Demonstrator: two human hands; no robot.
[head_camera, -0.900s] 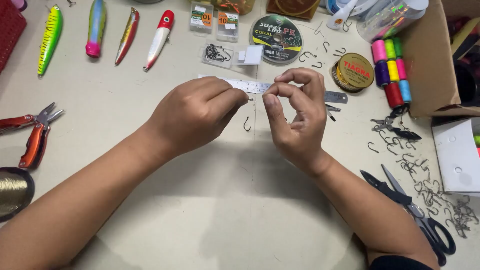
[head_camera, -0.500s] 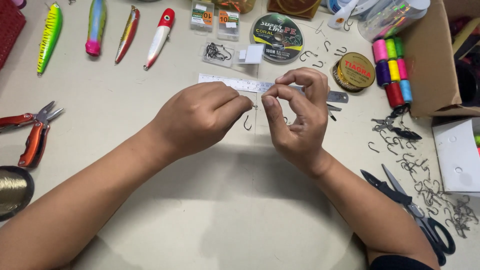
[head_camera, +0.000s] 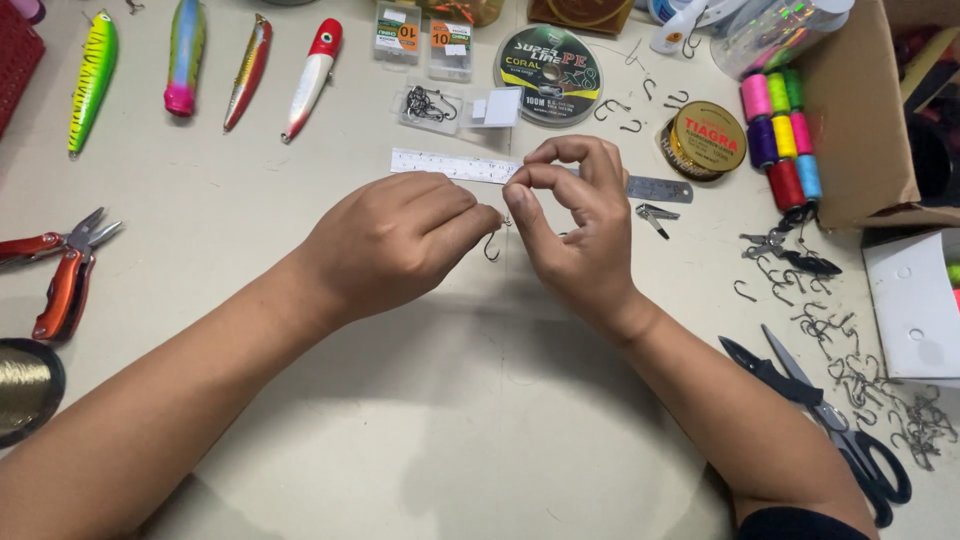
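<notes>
My left hand (head_camera: 395, 240) pinches the eye end of a small metal fishing hook (head_camera: 492, 247), whose bend hangs just below the fingertips. My right hand (head_camera: 575, 225) is right beside it, thumb and forefinger pinched together close to the hook's eye; a thin line between them is too fine to make out. Both hands hover over the pale table (head_camera: 400, 420), just in front of a steel ruler (head_camera: 450, 165) that runs behind them.
Several fishing lures (head_camera: 250, 70) lie at the back left, red pliers (head_camera: 60, 270) at the left edge. Line spools (head_camera: 548, 72), a gold tin (head_camera: 707, 137) and coloured thread spools (head_camera: 780, 135) sit at the back. Loose hooks (head_camera: 850, 370) and black scissors (head_camera: 830, 420) lie at the right, by a cardboard box (head_camera: 860, 110).
My right hand's pinched fingers shifted slightly left and nearer the left fingertips. The hook stays held in the same spot.
</notes>
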